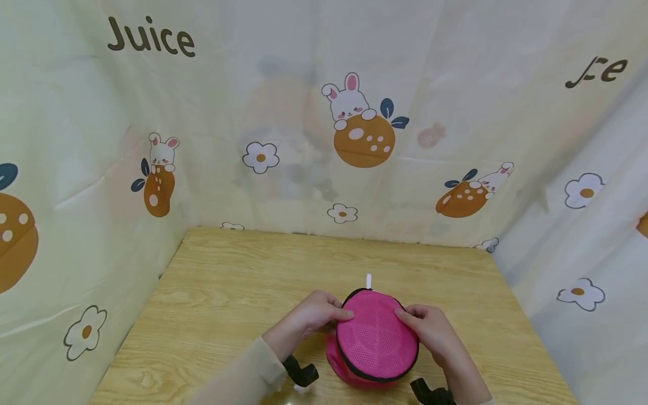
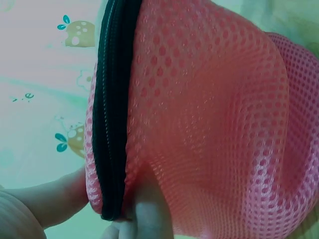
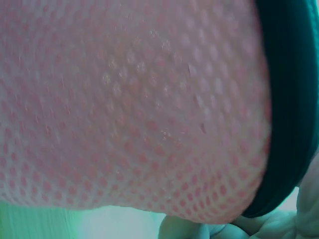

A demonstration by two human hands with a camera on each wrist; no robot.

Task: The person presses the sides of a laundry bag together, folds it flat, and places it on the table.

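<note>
A round pink mesh laundry bag [image 1: 377, 334] with a black zipper edge [image 2: 113, 114] stands tilted above the wooden table, its flat top turned toward me. A small white tab [image 1: 369, 280] sticks up from its far rim. My left hand [image 1: 319, 312] pinches the rim on the left, thumb on the top and fingers beneath. On the opposite side my right hand [image 1: 429, 326] pinches the rim in the same way. In the right wrist view the mesh side [image 3: 134, 109] fills most of the picture, with fingertips [image 3: 187, 228] under it.
The wooden table [image 1: 243, 270] spreads around the bag. A pale curtain [image 1: 293, 101] printed with rabbits, oranges and flowers hangs at the back and both sides. Black wrist mounts [image 1: 302, 373] sit near both wrists.
</note>
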